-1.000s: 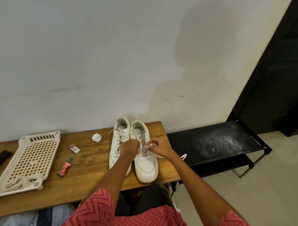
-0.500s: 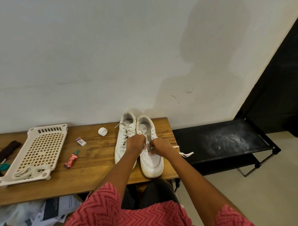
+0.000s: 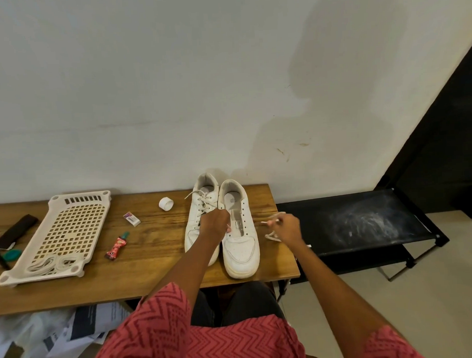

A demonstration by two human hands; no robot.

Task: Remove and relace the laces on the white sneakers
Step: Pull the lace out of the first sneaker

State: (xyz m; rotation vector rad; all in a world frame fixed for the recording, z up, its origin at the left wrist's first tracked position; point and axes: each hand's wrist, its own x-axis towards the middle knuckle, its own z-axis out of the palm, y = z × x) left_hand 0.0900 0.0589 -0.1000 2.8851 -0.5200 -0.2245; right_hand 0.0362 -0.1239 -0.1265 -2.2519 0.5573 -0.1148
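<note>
Two white sneakers stand side by side at the right end of the wooden table (image 3: 141,261), toes toward me. The left sneaker (image 3: 201,204) is still laced at its upper eyelets. The right sneaker (image 3: 238,233) shows bare eyelets with no lace across its tongue. My left hand (image 3: 214,223) hovers with curled fingers between the two shoes at mid-lacing height; whether it pinches anything is unclear. To the right of the right sneaker, my right hand (image 3: 285,228) pinches a loose white lace (image 3: 271,235) that loops down onto the table.
A white perforated plastic tray (image 3: 69,229) on the left holds coiled white laces (image 3: 50,264). A red tube (image 3: 116,245), small eraser box (image 3: 131,219) and white tape roll (image 3: 166,203) lie between tray and shoes. A black rack (image 3: 366,222) adjoins the table's right edge.
My right hand has drawn away to the right of the right sneaker, taking the white lace out with it. My left hand stays by the shoes. The view has shifted.
</note>
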